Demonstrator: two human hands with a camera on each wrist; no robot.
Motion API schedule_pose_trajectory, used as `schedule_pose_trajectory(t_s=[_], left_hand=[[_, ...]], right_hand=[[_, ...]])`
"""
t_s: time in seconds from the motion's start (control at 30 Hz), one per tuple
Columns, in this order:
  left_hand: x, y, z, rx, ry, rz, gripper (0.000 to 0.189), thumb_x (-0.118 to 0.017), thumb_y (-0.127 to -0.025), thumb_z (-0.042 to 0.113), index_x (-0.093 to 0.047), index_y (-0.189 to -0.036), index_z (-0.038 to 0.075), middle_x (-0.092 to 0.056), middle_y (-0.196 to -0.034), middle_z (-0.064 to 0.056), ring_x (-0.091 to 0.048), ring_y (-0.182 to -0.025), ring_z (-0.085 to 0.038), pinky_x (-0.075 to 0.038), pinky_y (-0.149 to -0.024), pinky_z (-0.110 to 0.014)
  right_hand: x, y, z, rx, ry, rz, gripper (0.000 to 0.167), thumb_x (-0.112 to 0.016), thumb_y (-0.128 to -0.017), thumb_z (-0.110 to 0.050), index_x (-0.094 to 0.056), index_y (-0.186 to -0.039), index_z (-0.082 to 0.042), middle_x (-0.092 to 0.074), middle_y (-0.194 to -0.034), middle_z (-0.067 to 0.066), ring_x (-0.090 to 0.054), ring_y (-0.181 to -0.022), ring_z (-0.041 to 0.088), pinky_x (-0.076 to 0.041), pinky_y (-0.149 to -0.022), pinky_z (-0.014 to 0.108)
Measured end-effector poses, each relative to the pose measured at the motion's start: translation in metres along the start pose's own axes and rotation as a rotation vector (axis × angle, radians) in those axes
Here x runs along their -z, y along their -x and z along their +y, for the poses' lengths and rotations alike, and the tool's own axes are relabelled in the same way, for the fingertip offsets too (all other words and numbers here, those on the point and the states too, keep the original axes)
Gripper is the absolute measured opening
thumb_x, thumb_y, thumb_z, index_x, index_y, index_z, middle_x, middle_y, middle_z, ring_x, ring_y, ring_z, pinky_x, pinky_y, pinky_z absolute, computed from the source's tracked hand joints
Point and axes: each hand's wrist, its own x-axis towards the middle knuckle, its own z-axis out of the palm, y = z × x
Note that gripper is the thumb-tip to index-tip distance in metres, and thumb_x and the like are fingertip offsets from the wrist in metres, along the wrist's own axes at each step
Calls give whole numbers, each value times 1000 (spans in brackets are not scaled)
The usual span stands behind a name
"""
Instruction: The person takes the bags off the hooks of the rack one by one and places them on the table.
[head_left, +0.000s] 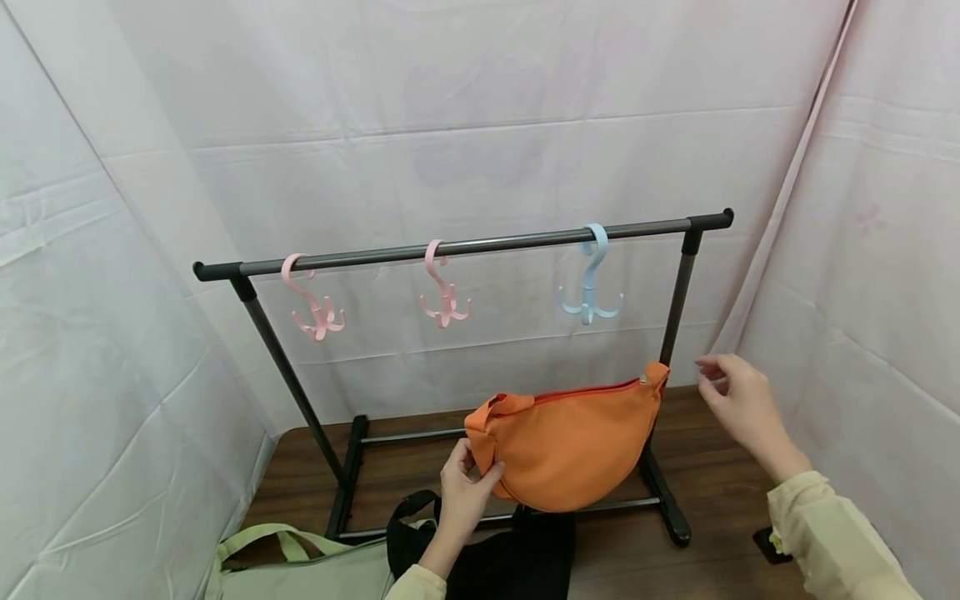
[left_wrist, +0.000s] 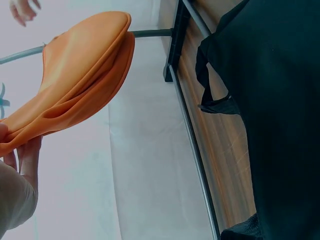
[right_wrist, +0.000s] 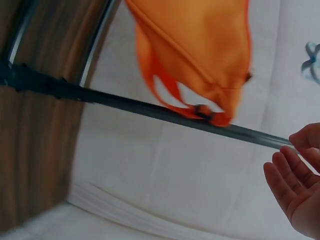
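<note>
An orange half-moon bag (head_left: 573,450) hangs in the air before the rack, its red-edged zip along the top. My left hand (head_left: 467,492) pinches its left end by the strap, thumb in front. In the left wrist view the fingers wrap the bag's narrow end, with the orange bag (left_wrist: 85,65) stretching away from them. To the right of the bag, apart from it, my right hand (head_left: 742,408) holds nothing, fingers loosely bent. The right wrist view shows that right hand (right_wrist: 300,185) with its palm bare, and the bag's strap (right_wrist: 170,95) dangling with a black buckle.
A black metal rack (head_left: 502,244) stands on a wooden table (head_left: 720,475). From its bar hang two pink hooks (head_left: 447,304) and a light blue hook (head_left: 590,287). A black bag (head_left: 525,554) and a pale green bag (head_left: 307,575) lie at the front. Pale curtains surround the table.
</note>
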Motion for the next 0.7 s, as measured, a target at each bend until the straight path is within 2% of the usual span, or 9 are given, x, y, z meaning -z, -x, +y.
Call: schedule_pose_trajectory(t_s=[0.1,0.23,0.33,0.43,0.53,0.63,0.7], left_hand=[[1,-2,0,-1,6,1,23,-67,-78,-1,-53,-97,0,-58,-95,-13,-58,-87,-13,-52,-66,-25],[1,-3,5,3,16,-5,22,-65,-79,-4,-53,-97,-1,-57,-96,-16,-58,-87,-12,-52,-67,-24],[1,0,17,-1,23,-14,22,-63,-79,-7,-52,-98,-3,-57,-97,-18,-58,-87,-13,-52,-67,-24],[0,2,27,-2,26,-19,21,-62,-79,-7,-52,-97,-4,-57,-97,-18,-58,-86,-12,-52,-67,-23],[0,3,29,4,22,-16,21,-63,-79,-7,-53,-98,-4,-57,-96,-17,-58,-86,-12,-52,-68,-23],[-1,3,28,-2,12,-10,22,-64,-78,-6,-54,-98,-3,-58,-95,-15,-58,-85,-12,-51,-70,-24],[0,4,27,-3,3,-8,23,-64,-78,-6,-54,-99,-3,-58,-95,-14,-58,-85,-12,-51,-71,-24]], right_hand=[[-12,15,7,-75,-51,14,19,-62,-75,7,-63,-94,6,-62,-81,15,-54,-70,5,-39,-59,5],[-32,38,15,-253,-153,-33,22,-65,-78,-3,-60,-99,3,-63,-87,16,-47,-72,-11,-40,-60,7],[-46,54,17,-391,-250,-101,31,-66,-82,-12,-56,-108,2,-61,-96,19,-48,-75,-12,-42,-61,12],[-58,63,15,-519,-445,-184,44,-63,-85,-17,-46,-120,5,-55,-106,19,-51,-80,-9,-46,-66,15],[-67,68,11,-647,-656,-243,54,-60,-88,-19,-35,-129,5,-49,-110,12,-54,-84,-6,-49,-73,17],[-73,71,8,-729,-782,-256,58,-59,-88,-18,-28,-132,5,-46,-109,4,-55,-86,-4,-49,-76,19],[-76,72,6,-755,-816,-251,59,-60,-88,-16,-27,-132,4,-46,-107,0,-55,-85,-3,-49,-76,19]])
